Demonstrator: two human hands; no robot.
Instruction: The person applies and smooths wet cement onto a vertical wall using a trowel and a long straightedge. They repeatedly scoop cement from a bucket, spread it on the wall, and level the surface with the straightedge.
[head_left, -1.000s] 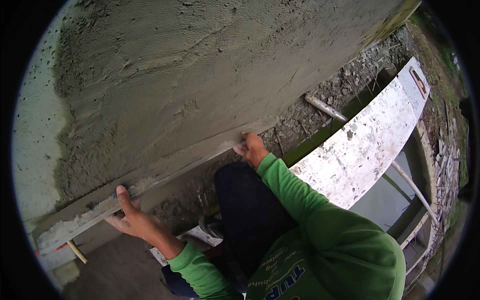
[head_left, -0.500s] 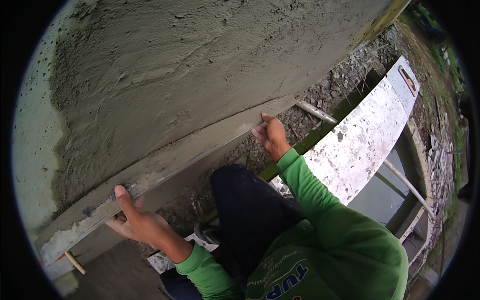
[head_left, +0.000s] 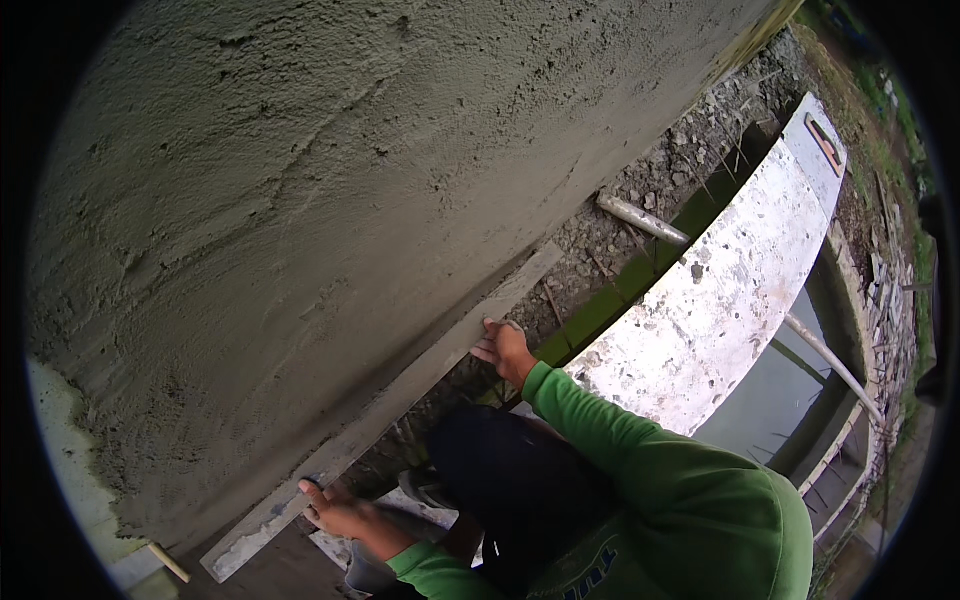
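A long, flat grey straightedge (head_left: pixel 405 393) lies slantwise along the lower part of a wall of wet grey plaster (head_left: pixel 300 210). My left hand (head_left: pixel 335 511) grips it towards its near-left end, thumb on top and fingers under the edge. Further along, closer to the far-right end, my right hand (head_left: pixel 508 352) holds the same edge, thumb on the upper face and the fingers partly hidden. Mortar smears cover the straightedge, thickest at its left end. Whether its far edge touches the plaster cannot be made out.
A mortar-spattered white board (head_left: pixel 690 300) spans to my right, with a float (head_left: pixel 825 146) on its far end. Below are greenish water (head_left: pixel 770 380) and pipes (head_left: pixel 640 218). Rubble (head_left: pixel 690 130) lines the wall's foot. A short stick (head_left: pixel 169 563) pokes out at lower left.
Both hands have brought the straightedge down and away from the plaster above, its left end shifting right in view. The view has also shifted. My grip stays on it.
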